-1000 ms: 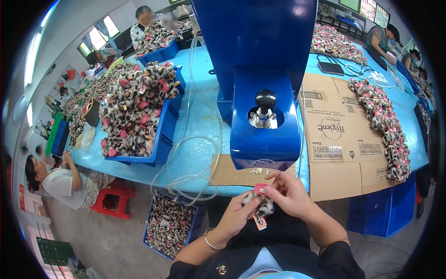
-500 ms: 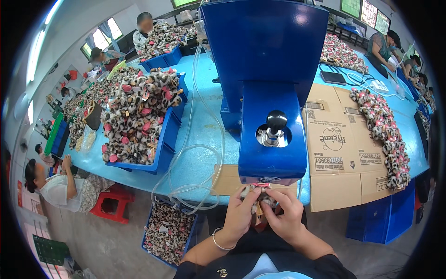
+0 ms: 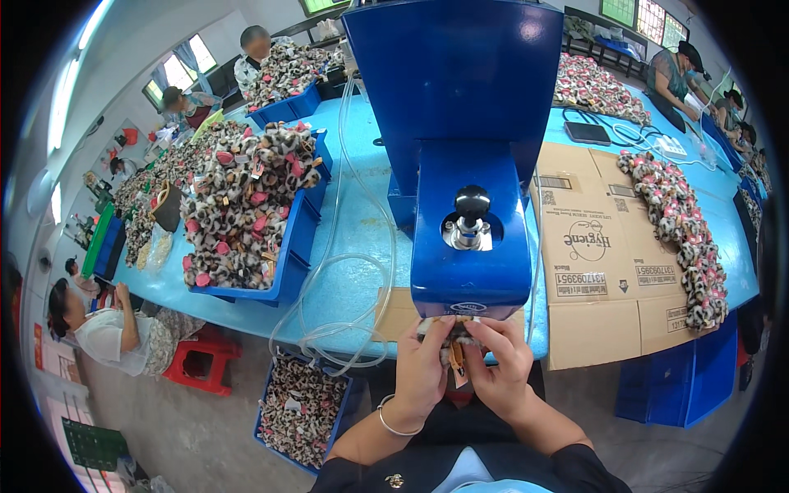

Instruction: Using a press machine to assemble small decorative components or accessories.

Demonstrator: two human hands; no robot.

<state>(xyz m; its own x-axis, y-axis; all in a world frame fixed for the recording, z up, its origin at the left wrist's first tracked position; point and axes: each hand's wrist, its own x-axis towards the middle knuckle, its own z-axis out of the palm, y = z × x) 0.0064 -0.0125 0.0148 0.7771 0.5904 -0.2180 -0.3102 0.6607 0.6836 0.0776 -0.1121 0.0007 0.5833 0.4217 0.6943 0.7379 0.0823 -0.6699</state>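
Both hands meet at the front lower edge of a blue machine [image 3: 470,275] with a black ball knob on top. Between them is a small furry plush piece [image 3: 449,354], patched black, white and brown, with an orange-brown tag [image 3: 458,361] hanging toward me. My left hand [image 3: 422,366] pinches its left side, thumb on top. On the other side, my right hand [image 3: 503,366] grips it with thumb and fingers bent. Fingers and the machine's head hide the far part of the piece.
A blue bin [image 3: 288,271] heaped with plush pieces stands left, beside a looped clear tube [image 3: 386,275]. Flattened cardboard [image 3: 588,333] lies right, bearing a row of plush pieces [image 3: 686,246]. Below the table are a filled crate [image 3: 300,411] and a blue bin [image 3: 674,382]. Several people work around.
My hands have shifted slightly up toward the machine's edge with the plush piece. Its pink part, visible before, is now out of sight. The view has swung slightly.
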